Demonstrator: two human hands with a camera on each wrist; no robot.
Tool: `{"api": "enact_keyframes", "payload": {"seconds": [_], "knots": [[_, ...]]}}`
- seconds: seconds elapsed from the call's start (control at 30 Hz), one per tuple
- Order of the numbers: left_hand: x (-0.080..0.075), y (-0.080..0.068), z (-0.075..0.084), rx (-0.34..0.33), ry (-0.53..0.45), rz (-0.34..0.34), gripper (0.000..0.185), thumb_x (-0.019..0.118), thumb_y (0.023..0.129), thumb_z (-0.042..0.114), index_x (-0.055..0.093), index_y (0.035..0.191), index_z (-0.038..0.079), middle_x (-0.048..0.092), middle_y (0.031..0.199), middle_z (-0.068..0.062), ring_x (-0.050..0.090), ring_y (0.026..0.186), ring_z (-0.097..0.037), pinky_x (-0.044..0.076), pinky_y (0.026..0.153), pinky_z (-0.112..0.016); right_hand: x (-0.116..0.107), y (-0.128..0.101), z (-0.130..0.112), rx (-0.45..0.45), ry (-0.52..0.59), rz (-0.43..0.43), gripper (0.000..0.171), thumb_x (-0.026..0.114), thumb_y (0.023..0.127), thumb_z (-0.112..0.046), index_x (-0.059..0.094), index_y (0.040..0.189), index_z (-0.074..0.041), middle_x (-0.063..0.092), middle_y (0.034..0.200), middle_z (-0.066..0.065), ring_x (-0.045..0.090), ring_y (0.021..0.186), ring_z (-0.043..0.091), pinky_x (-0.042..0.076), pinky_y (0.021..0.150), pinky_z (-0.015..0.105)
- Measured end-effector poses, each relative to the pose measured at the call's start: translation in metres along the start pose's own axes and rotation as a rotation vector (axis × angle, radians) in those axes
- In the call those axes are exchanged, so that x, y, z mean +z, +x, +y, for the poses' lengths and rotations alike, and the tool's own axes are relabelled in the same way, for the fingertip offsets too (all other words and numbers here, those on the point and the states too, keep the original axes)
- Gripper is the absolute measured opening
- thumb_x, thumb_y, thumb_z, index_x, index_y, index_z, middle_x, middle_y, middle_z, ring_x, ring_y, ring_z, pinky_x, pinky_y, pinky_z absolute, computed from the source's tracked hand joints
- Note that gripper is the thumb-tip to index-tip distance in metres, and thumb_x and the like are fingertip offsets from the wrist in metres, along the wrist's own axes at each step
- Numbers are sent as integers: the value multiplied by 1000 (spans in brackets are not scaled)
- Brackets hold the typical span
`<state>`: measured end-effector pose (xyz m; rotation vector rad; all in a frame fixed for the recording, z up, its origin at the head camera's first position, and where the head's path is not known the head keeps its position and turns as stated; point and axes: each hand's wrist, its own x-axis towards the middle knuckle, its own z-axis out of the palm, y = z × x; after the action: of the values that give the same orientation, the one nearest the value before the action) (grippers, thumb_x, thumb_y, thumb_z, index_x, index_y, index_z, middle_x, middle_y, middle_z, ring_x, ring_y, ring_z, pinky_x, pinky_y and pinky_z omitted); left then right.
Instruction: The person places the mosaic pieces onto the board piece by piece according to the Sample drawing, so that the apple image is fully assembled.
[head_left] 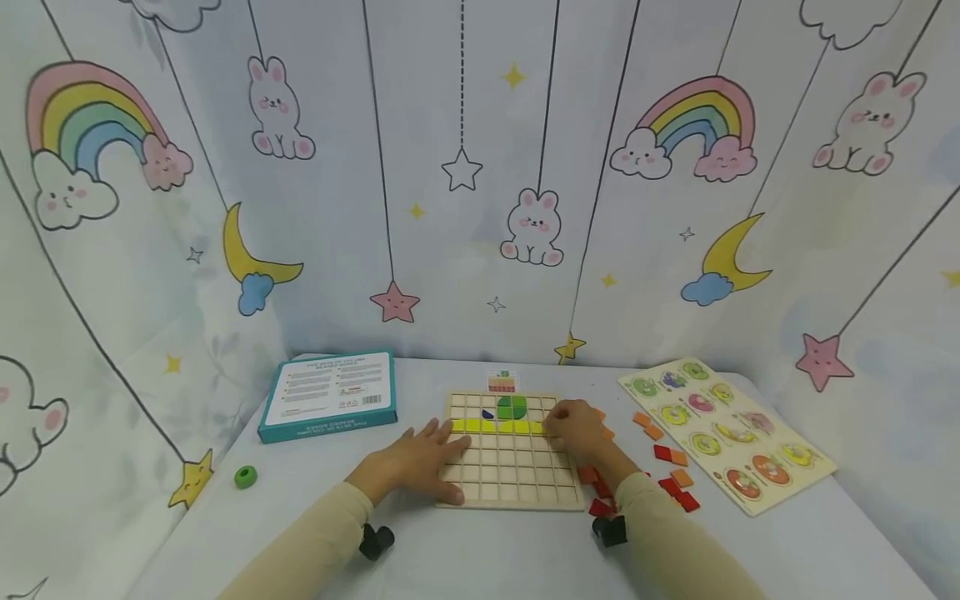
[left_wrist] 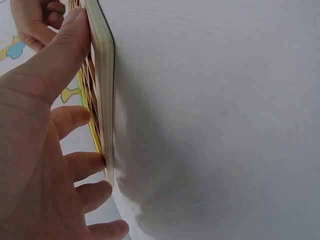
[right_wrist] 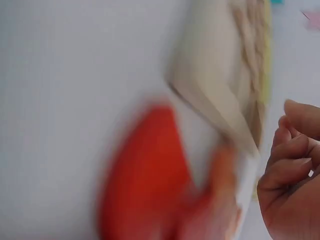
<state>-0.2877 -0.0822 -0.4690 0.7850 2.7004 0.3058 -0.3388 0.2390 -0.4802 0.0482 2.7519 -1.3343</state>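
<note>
The ends of the yellow tile row [head_left: 489, 427] are being flanked: three o'clock by the curled right hand [head_left: 577, 427], any pinch being impossible to tell; nine by the spread-fingered left hand [head_left: 424, 460].

Left hand [head_left: 426, 461] on grid board [head_left: 519, 479], left side; right hand [head_left: 577, 431] at right end of yellow row [head_left: 489, 427].

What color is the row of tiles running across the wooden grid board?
Yellow; the row of tiles shows best in the head view.
</note>
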Motion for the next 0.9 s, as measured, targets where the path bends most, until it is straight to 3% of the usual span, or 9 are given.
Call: {"api": "enact_keyframes", "payload": {"seconds": [0.1, 0.2, 0.33, 0.5, 0.6, 0.73, 0.9], "knots": [[0, 1, 2, 0, 3, -2, 91, 70, 84, 67, 37, 159, 28, 21, 169, -13, 14, 156, -38, 18, 120, -67, -33, -1, 14, 88, 218, 35, 30, 63, 101, -20, 65, 124, 0, 63, 103, 9, 51, 74, 18, 44, 61, 29], [-1, 1, 5, -4, 9, -4, 91, 71, 84, 66, 37, 159, 27, 21, 169, -13, 13, 157, -38, 17, 121, -67, -67, -5, 34, 185, 436, 105, 45, 60, 104, -20, 51, 143, 1, 60, 101, 5, 47, 66, 14, 42, 56, 26], [0, 0, 4, -8, 16, 2, 92, 71, 84, 66, 38, 159, 26, 22, 169, -13, 13, 157, -39, 17, 121, -67, -91, -7, 57, 248, 522, 165, 51, 61, 103, -19, 46, 148, -1, 58, 82, -5, 46, 61, 8, 40, 52, 23], [0, 0, 4, -23, 46, 30, 97, 73, 81, 68, 38, 159, 22, 23, 169, -12, 11, 157, -38, 17, 121, -65, -90, 4, 69, 240, 354, 154, 51, 64, 101, -23, 52, 145, 0, 56, 75, -1, 48, 63, 15, 40, 54, 28], [0, 1, 6, -22, 76, 46, 101, 72, 80, 71, 37, 159, 19, 23, 169, -11, 9, 158, -36, 17, 122, -64, -82, 12, 71, 204, 214, 125, 50, 67, 98, -23, 56, 139, 3, 63, 94, 12, 55, 81, 25, 48, 68, 36], [0, 2, 8, -33, 91, 61, 105, 72, 78, 72, 37, 159, 14, 24, 169, -12, 11, 157, -37, 19, 121, -65, -69, 16, 64, 181, 54, 73, 47, 70, 94, -22, 60, 133, 3, 64, 121, 22, 57, 104, 35, 51, 89, 47], [4, -1, 5, -78, 103, 65, 109, 71, 77, 76, 38, 158, 10, 25, 168, -16, 13, 156, -40, 22, 120, -65, -57, 16, 54, 148, -54, 57, 38, 69, 93, -18, 63, 124, 3, 70, 101, 16, 61, 91, 30, 52, 80, 41]]}}
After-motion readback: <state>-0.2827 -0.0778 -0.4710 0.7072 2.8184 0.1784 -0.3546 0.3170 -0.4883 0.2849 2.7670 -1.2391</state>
